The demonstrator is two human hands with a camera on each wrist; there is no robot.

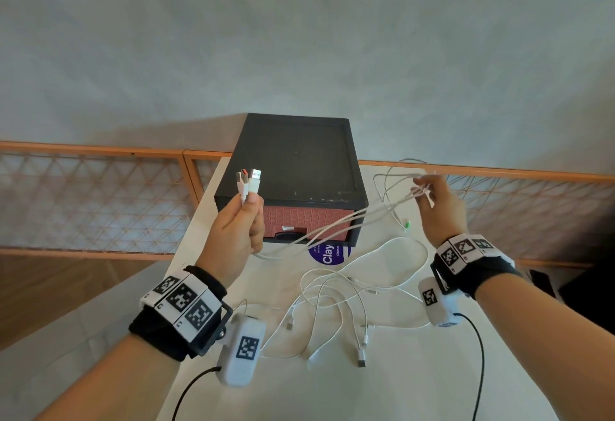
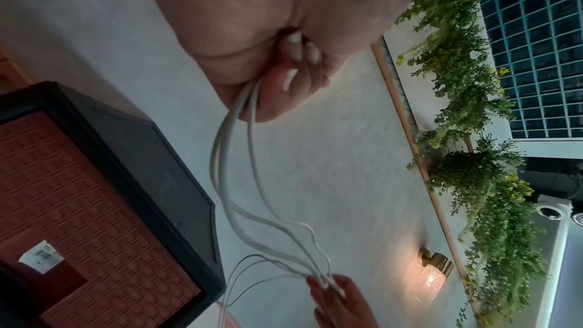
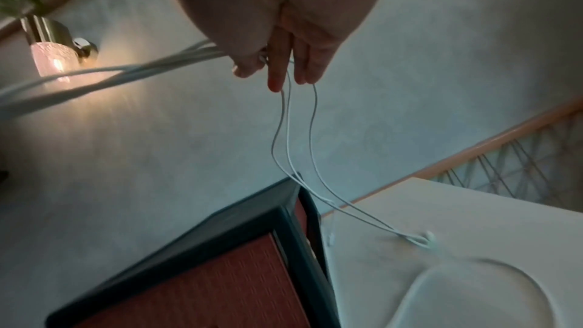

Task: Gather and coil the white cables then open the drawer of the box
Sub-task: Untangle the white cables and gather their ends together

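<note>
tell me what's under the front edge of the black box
A round purple sticker reading "Clay" pokes out from under the black box on the white table. Its far part is covered by the box, and white cables held in the air cross in front.

A white worktop (image 1: pixel 392 397) carries everything here. At its far end stands a black box (image 1: pixel 296 161) with a reddish-brown textured drawer (image 1: pixel 309 221) in its front face; the drawer is closed and a small white label sits by its dark handle recess. Just in front of the box, a round purple sticker (image 1: pixel 327 254) reading "Clay" lies flat on the surface, partly crossed by a cord. In the middle of the worktop lies a loose tangle of white cables (image 1: pixel 336 304), their loops overlapping and several plugs pointing toward the near edge. To the right of the box, a cable end with a green connector (image 1: pixel 406 223) rests on the surface.
</note>
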